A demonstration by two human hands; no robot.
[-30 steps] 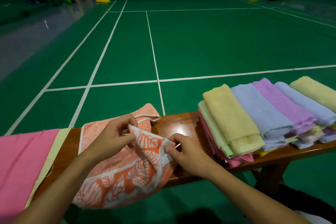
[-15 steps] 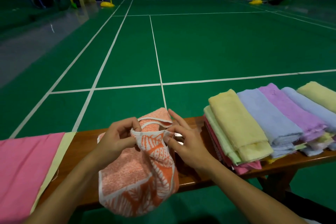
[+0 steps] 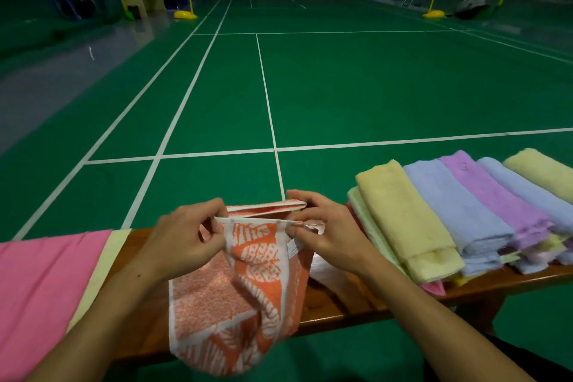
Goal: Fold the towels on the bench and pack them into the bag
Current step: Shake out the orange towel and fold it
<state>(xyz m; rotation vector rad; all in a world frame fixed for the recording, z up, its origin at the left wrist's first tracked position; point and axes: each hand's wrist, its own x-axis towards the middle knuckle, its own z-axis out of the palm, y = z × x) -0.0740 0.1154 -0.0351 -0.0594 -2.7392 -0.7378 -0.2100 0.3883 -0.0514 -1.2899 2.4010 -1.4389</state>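
Both hands up over the wooden bench [image 3: 356,298] now: my left hand [image 3: 183,239] pinches the top hem of the orange patterned towel [image 3: 235,298] at its left corner, fingers curled round it, and my right hand [image 3: 322,229] pinches the same hem at the right corner, thumb against fingertips. The towel hangs doubled between them, its lower end drooping past the bench's near edge. Folded towels [image 3: 440,217], yellow, blue and purple, lie overlapping on the bench just to the right; pink cloth [image 3: 40,288] lies at the left
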